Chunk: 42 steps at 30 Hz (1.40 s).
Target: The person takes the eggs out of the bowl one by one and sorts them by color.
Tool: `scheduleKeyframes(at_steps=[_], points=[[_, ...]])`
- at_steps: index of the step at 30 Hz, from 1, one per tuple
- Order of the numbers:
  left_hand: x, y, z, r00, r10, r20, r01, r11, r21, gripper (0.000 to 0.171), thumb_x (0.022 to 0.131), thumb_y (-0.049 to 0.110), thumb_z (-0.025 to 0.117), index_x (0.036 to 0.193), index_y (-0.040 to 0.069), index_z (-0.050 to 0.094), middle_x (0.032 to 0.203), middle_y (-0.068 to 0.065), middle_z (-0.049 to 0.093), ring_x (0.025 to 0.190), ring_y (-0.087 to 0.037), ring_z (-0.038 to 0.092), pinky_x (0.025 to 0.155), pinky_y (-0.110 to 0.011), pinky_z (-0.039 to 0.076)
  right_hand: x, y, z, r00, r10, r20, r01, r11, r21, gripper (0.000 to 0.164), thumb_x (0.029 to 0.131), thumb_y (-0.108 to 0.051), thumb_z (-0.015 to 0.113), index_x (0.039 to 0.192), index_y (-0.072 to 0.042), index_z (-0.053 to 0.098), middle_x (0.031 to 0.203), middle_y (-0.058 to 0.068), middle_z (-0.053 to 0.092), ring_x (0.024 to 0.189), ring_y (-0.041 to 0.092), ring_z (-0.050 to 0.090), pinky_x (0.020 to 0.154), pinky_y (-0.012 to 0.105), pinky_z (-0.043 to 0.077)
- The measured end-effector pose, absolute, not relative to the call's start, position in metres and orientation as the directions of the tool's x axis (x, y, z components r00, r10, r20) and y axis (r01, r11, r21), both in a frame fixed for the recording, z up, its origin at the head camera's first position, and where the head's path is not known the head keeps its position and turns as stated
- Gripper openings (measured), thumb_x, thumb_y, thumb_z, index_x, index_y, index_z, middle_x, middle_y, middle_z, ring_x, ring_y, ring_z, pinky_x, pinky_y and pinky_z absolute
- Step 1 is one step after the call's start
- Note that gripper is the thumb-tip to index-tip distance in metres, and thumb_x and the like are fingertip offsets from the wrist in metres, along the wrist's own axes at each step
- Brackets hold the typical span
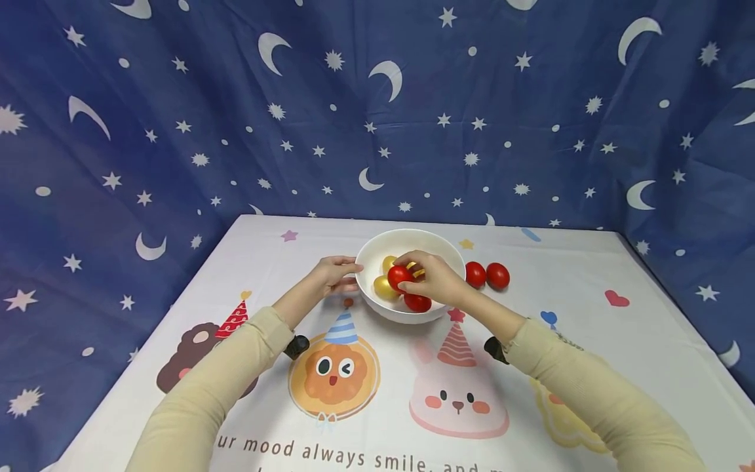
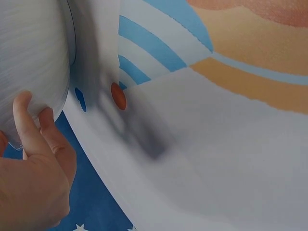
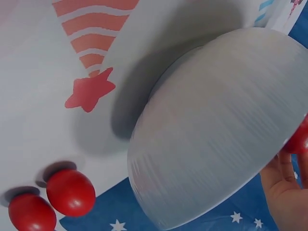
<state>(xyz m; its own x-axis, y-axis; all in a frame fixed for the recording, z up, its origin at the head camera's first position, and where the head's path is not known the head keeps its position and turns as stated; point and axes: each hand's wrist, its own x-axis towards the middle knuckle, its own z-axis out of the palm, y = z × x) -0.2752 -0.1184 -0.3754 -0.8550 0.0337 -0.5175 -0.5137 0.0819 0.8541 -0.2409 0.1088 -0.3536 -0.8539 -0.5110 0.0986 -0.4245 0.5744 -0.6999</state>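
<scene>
A white bowl (image 1: 377, 246) holds several gold eggs (image 1: 386, 288) and a red egg (image 1: 417, 303). My left hand (image 1: 336, 274) grips the bowl's left side, thumb at the rim; in the left wrist view its fingers (image 2: 30, 127) lie against the outer wall. Over the bowl, my right hand (image 1: 438, 280) pinches another glossy red egg (image 1: 399, 278) between thumb and fingers. The right wrist view shows the bowl's outside (image 3: 216, 125) hiding most of that hand, with the held egg (image 3: 299, 137) partly visible past the rim.
Two red eggs (image 1: 498, 276) lie side by side on the table, just right of the bowl. A white cloth (image 1: 566, 275) with cartoon prints covers the table. Behind it hangs a dark blue curtain (image 1: 425, 177) with moons and stars.
</scene>
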Motion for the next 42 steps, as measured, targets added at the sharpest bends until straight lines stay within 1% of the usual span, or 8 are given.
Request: scheduleKeyframes(at_steps=[12,21,24,27,30,34,36,42], points=[[-0.276,-0.120,-0.377,-0.849,0.057,-0.525,-0.521,0.081,0.850,0.051,0.091,0.012,0.063,0.139,0.011,0.047,0.136,-0.016,0.049,0.069,-0.010,0.063,0.065,-0.020,0.063,-0.231,0.126,-0.343,-0.830,-0.520,0.201,-0.482,0.488,-0.728,0.036,0.082,-0.001,0.069,0.117,0.000,0.060,0.115,0.016,0.064,0.104,0.031,0.061,0.091,0.042,0.059],[-0.279,-0.119,-0.382,-0.840,0.038,-0.541,-0.536,0.086,0.840,0.050,0.090,0.016,0.065,0.137,0.015,0.049,0.132,-0.013,0.053,0.098,-0.019,0.066,0.076,-0.022,0.062,-0.225,0.141,-0.338,-0.853,-0.473,0.221,-0.471,0.512,-0.719,0.040,0.082,-0.004,0.072,0.120,-0.002,0.060,0.118,0.016,0.063,0.103,0.031,0.061,0.090,0.043,0.059],[-0.283,-0.123,-0.386,-0.840,0.044,-0.540,-0.537,0.067,0.841,0.050,0.086,0.016,0.071,0.133,0.015,0.054,0.125,-0.014,0.058,0.097,-0.021,0.068,0.075,-0.024,0.063,-0.224,0.146,-0.337,-0.866,-0.452,0.215,-0.453,0.525,-0.720,0.040,0.082,-0.005,0.072,0.120,-0.002,0.060,0.118,0.016,0.063,0.102,0.031,0.062,0.089,0.044,0.059],[-0.282,-0.124,-0.385,-0.836,0.038,-0.547,-0.545,0.059,0.837,0.050,0.085,0.016,0.071,0.133,0.016,0.054,0.126,-0.013,0.057,0.099,-0.021,0.067,0.075,-0.024,0.063,-0.223,0.150,-0.337,-0.869,-0.439,0.227,-0.453,0.525,-0.720,0.039,0.082,-0.003,0.071,0.119,-0.001,0.061,0.117,0.017,0.064,0.101,0.032,0.062,0.088,0.045,0.060],[-0.277,-0.123,-0.378,-0.827,0.025,-0.562,-0.559,0.070,0.826,0.050,0.089,0.016,0.066,0.137,0.016,0.050,0.133,-0.013,0.052,0.096,-0.019,0.066,0.075,-0.022,0.062,-0.223,0.154,-0.339,-0.869,-0.431,0.241,-0.458,0.522,-0.719,0.038,0.082,-0.002,0.070,0.119,0.000,0.061,0.117,0.018,0.064,0.101,0.033,0.063,0.088,0.044,0.060],[-0.274,-0.122,-0.371,-0.822,0.033,-0.569,-0.566,0.059,0.822,0.051,0.090,0.014,0.064,0.138,0.014,0.048,0.133,-0.014,0.051,0.077,-0.013,0.064,0.068,-0.021,0.063,-0.222,0.159,-0.343,-0.878,-0.414,0.241,-0.447,0.527,-0.723,0.038,0.083,-0.001,0.069,0.120,0.000,0.060,0.118,0.019,0.063,0.102,0.034,0.063,0.087,0.044,0.060],[-0.274,-0.122,-0.372,-0.823,0.033,-0.567,-0.565,0.057,0.823,0.051,0.090,0.014,0.064,0.138,0.014,0.048,0.133,-0.014,0.051,0.073,-0.012,0.062,0.067,-0.021,0.063,-0.221,0.161,-0.344,-0.880,-0.405,0.246,-0.445,0.529,-0.723,0.038,0.083,-0.001,0.069,0.120,0.000,0.060,0.118,0.019,0.063,0.101,0.034,0.063,0.087,0.044,0.060],[-0.277,-0.122,-0.377,-0.823,0.031,-0.567,-0.566,0.047,0.823,0.050,0.089,0.015,0.065,0.137,0.015,0.050,0.134,-0.014,0.051,0.080,-0.014,0.063,0.065,-0.020,0.063,-0.213,0.169,-0.347,-0.895,-0.369,0.251,-0.429,0.553,-0.715,0.037,0.083,-0.001,0.069,0.119,-0.001,0.061,0.117,0.017,0.064,0.098,0.031,0.064,0.086,0.043,0.061]])
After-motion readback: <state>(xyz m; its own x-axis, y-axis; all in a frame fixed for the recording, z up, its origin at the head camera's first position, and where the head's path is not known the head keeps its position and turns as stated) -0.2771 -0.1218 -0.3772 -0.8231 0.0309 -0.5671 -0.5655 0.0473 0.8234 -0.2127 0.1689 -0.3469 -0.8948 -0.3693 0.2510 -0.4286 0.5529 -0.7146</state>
